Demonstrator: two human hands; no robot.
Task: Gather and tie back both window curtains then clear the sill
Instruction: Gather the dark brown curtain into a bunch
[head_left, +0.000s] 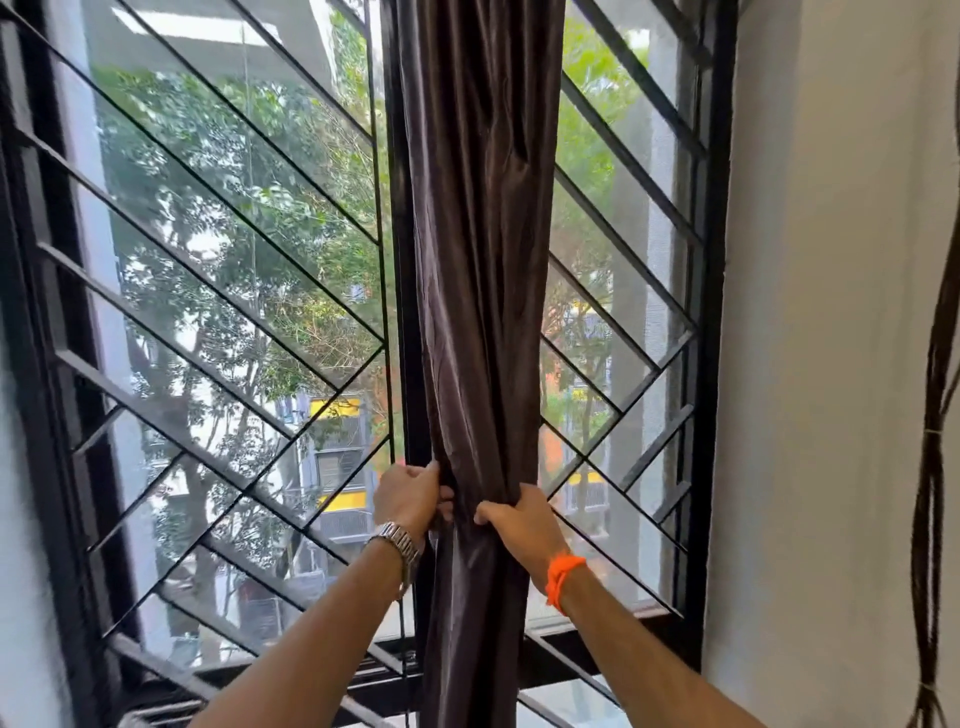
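curtain (483, 270): dark brown, satin-like sheen, gathered into one narrow vertical bundle hanging in front of the central black window post (402, 260); runs from the top edge of view down past the bottom edge, pinched to its narrowest at the level of the hands.

left hand (410, 496): closed on the left edge of the bundle, fingers wrapped into the folds, back of hand facing the camera; metal-link wristwatch (397, 543) on the wrist.

right hand (522, 519): closed on the right side of the same bundle, slightly lower than the left, thumb across the front of the fabric; orange thread band (561, 574) tied at the wrist. the two hands sit close together with a fold of cloth between them.

window grille (218, 291): black bars in diagonal chevron pattern on both sides of the curtain, glass behind, trees and a building with yellow panels outside.

sill (597, 631): black lower frame visible either side of the curtain; whatever lies on it is not clear from this angle.

wall (831, 364): pale, to the right of the window frame.

dark cords (932, 493): thin strands, possibly cords or cables, hanging along the far right edge against the wall, bound at two points.
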